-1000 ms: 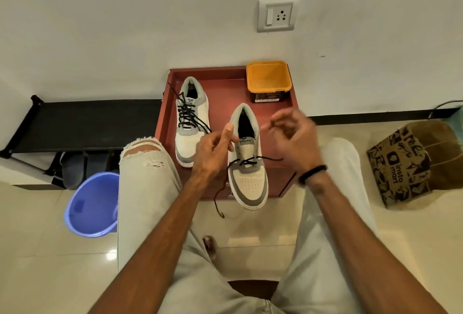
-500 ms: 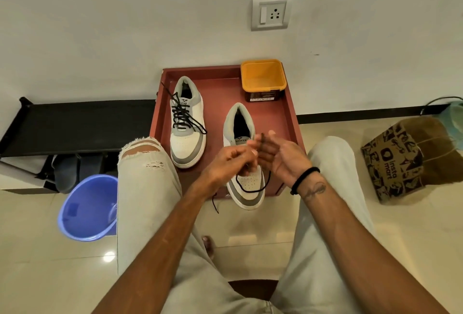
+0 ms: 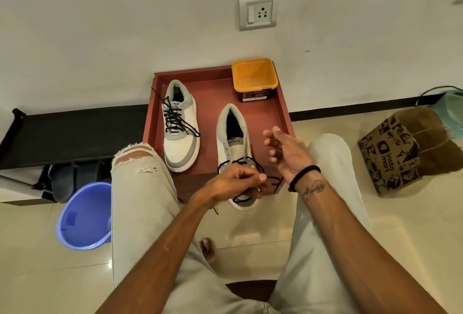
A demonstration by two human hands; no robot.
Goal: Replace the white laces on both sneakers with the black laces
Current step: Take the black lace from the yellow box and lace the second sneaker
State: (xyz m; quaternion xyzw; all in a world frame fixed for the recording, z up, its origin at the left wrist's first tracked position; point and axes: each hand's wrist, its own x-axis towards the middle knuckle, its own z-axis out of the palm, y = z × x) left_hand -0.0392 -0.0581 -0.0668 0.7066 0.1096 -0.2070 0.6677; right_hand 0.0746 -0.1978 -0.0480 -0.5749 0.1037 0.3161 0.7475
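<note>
Two white-and-grey sneakers stand on a red tray table (image 3: 280, 103). The left sneaker (image 3: 180, 135) is fully threaded with a black lace. The right sneaker (image 3: 234, 148) has a black lace (image 3: 246, 160) only through its lowest eyelets, loose ends trailing over the toe and off the tray's front. My left hand (image 3: 235, 183) is over that toe, fingers pinched on the lace. My right hand (image 3: 285, 150) hovers just right of the sneaker, palm up, fingers apart, nothing in it. No white laces are visible.
An orange-lidded tub (image 3: 254, 78) sits at the tray's back right corner. A blue bucket (image 3: 84, 216) stands on the floor at left under a black shoe rack (image 3: 75, 130). A printed paper bag (image 3: 400, 150) stands at right. My knees flank the tray.
My right hand let go of the lace and drew back to the right, opening. My left hand dropped from the tongue down to the toe, still pinching the lace.
</note>
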